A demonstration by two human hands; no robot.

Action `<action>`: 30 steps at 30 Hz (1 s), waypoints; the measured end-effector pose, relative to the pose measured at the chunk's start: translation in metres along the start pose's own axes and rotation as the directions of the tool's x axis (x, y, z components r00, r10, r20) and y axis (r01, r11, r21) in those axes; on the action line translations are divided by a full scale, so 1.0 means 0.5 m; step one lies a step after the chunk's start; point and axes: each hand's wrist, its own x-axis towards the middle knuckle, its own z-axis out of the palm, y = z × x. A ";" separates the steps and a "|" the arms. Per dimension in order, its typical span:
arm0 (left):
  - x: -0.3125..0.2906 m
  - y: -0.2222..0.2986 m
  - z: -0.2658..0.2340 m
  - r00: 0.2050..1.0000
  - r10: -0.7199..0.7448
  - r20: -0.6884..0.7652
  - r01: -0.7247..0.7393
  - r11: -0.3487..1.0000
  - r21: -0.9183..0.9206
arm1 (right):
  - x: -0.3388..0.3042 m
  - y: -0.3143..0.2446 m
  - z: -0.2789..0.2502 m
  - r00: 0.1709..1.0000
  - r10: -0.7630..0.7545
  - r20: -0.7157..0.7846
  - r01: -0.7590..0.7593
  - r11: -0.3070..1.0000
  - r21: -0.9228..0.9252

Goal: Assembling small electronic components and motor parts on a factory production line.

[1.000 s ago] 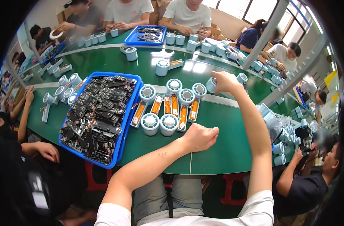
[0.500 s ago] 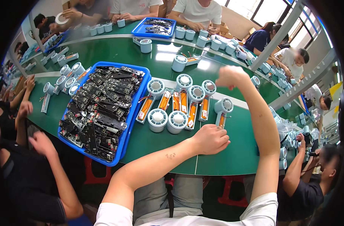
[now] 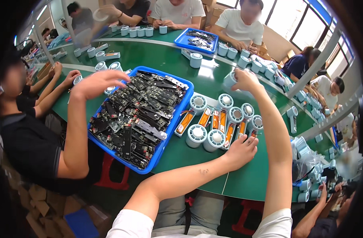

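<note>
The right hand [image 3: 245, 79] hides most of the roll [image 3: 230, 79] it grips.

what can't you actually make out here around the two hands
- Head view: whatever the right hand grips; its fingers and motion blur cover the pale roll.
- Head view: the left hand palm side, turned down on the green table.
- Head view: single parts in the blue tray; too small.
</note>
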 end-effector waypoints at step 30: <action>-0.137 -0.320 -0.515 0.917 -0.379 0.122 0.371 0.924 0.090 | -0.622 -0.074 0.047 0.873 0.486 -0.038 -0.462 0.850 0.251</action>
